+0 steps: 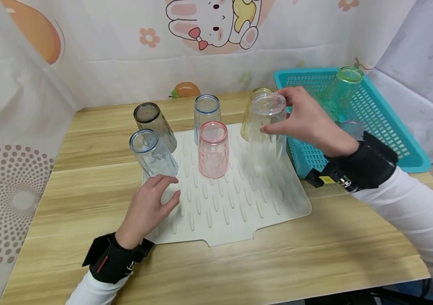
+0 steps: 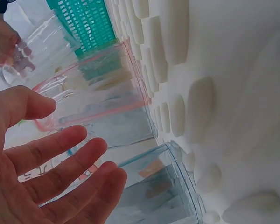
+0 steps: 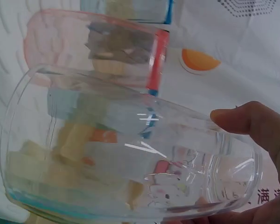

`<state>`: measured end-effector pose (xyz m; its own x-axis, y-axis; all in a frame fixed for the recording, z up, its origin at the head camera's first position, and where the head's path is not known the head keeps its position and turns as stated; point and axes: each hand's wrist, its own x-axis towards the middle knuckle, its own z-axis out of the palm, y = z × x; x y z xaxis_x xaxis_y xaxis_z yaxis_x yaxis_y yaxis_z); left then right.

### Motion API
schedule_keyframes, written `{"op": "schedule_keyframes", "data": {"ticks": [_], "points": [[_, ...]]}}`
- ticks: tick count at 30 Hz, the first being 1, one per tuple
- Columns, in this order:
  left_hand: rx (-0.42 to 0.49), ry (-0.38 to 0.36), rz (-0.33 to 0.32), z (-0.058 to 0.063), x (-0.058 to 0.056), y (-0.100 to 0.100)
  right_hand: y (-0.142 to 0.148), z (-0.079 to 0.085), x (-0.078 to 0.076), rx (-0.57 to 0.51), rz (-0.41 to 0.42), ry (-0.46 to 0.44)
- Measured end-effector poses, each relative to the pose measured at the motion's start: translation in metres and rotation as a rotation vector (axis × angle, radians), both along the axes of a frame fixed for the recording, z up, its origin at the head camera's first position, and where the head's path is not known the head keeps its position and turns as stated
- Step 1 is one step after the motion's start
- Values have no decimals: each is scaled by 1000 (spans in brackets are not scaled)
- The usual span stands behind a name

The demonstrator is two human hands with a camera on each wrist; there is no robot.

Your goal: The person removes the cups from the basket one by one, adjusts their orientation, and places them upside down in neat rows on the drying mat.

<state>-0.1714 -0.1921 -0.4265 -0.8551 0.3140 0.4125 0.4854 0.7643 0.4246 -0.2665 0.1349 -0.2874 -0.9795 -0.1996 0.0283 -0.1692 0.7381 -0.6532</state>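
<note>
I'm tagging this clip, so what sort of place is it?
Probably a small indoor work area, perhaps a staged kitchen corner, though I can't be sure: a wood-grain table, cartoon-printed cloth behind it, and glasses on a ridged mat.

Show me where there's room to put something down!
The white ribbed mat is bare at its front, right of the left hand; so is the light wooden table just in front. The mat's back is crowded: tapered see-through tumblers, and the right hand holding a colourless one.
</note>
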Motion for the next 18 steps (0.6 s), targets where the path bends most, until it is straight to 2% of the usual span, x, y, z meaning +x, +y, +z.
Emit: {"op": "schedule_keyframes", "data": {"ticks": [9,18], "points": [[3,12,0,-2,-1,-2,-5,-28,-5,47,27,-36],[-1,6,-2,-3,-2,-3,4,-44,-14,34,17,-63]]}}
